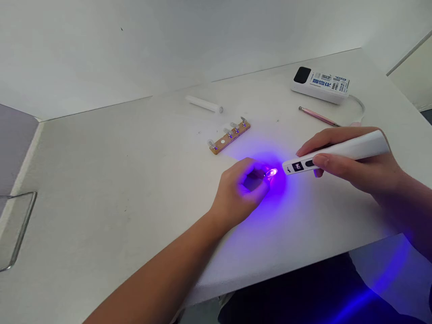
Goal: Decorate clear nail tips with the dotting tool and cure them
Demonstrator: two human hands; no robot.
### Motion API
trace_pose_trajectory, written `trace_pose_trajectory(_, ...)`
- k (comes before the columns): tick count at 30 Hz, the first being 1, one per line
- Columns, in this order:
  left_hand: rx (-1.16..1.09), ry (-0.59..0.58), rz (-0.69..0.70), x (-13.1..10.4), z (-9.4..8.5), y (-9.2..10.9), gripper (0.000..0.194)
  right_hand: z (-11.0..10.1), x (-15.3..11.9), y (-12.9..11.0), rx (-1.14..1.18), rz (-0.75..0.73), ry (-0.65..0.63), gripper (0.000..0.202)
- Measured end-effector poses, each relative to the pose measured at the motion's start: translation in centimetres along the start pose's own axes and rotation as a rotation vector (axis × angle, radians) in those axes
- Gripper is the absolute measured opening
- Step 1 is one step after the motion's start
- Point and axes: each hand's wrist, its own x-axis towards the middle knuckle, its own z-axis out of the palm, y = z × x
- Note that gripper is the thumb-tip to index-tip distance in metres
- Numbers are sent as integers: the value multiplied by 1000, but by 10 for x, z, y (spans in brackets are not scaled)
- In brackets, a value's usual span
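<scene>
My left hand (241,191) pinches a small glowing piece (272,172) between thumb and fingertips, low over the white table. The piece looks like a nail tip on a small stand, but the glare hides its detail. Held in my right hand (357,164) is a white handheld lamp (351,146) with a small lit display, its thumb resting by the dark button. The lamp's head is a little right of the glowing piece, not touching it, and violet light falls on my left fingers and the table. Behind my left hand lies a wooden strip (222,141) with several clear nail tips standing on it.
A white tube (203,104) lies behind the wooden strip. Toward the back right are a pink pen-like tool (319,116) and a white device (320,85) with a dark panel and a cable. A metal handle (25,229) shows at the left edge; the table's front edge (276,275) runs below my hands.
</scene>
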Motion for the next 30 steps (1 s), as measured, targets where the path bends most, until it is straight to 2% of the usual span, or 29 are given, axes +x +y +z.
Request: trace_pose_trajectory(30,-11,-2,4,-1,0,-2,4,2,-1,0,-15,-34,12,8)
